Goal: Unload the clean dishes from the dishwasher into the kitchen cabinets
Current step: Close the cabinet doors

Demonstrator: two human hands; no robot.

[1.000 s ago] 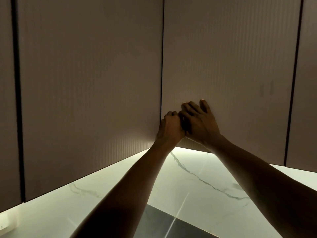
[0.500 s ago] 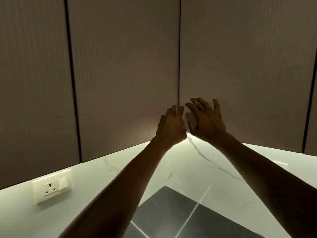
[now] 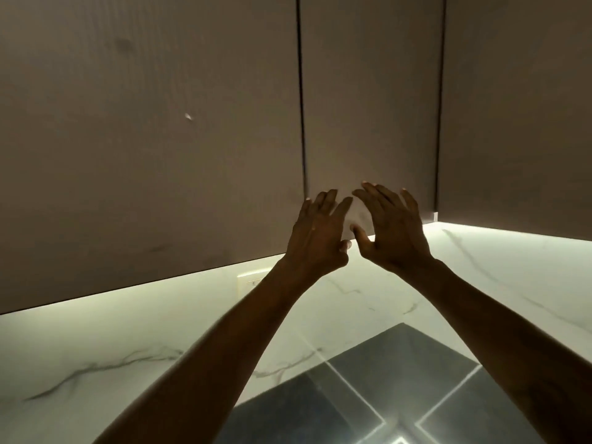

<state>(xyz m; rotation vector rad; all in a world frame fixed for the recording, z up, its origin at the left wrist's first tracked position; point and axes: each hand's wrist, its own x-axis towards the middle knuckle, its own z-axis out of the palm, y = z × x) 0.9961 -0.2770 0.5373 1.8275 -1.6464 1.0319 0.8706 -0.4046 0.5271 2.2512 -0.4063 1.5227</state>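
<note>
Matte brown cabinet doors with a fine ribbed grain fill the upper view. They are flat, tall rectangles, upright and facing the person, split by thin dark vertical gaps. Both hands are raised before the lower edge of the narrow middle door. The left hand and right hand are side by side, fingers spread and loose, holding nothing; whether the fingertips touch the door is unclear. Below, a white marble wall with grey veins glows. A pale socket plate is partly hidden by the left forearm. A glossy dark panel is cut off at the bottom.
</note>
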